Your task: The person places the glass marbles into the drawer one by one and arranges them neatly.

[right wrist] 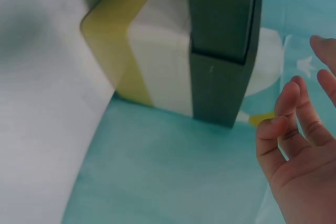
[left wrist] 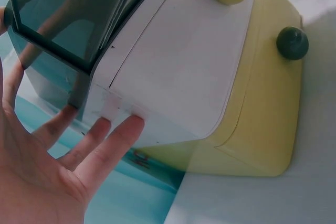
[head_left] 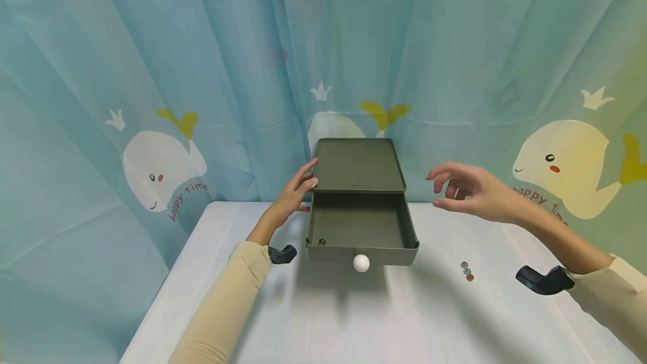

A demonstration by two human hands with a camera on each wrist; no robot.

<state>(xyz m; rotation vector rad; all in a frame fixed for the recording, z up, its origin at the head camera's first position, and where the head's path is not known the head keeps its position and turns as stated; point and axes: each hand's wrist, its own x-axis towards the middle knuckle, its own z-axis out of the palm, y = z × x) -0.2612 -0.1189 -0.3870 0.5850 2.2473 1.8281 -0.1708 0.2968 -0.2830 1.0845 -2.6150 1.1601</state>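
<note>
A small drawer cabinet stands on the table, with a dark green top, a white tier and a yellow tier. Its dark green top drawer, which has a white knob, is pulled out. One small dark round piece lies in that drawer's front left corner. My left hand touches the cabinet's left side, fingers spread and fairly straight. To the right of the cabinet, my right hand hangs in the air with loosely bent fingers and holds nothing.
Three small round coloured pieces lie in a row on the white table, right of the cabinet. Behind the table hangs a blue-green curtain printed with whales. The lower tiers' knobs stick out in front.
</note>
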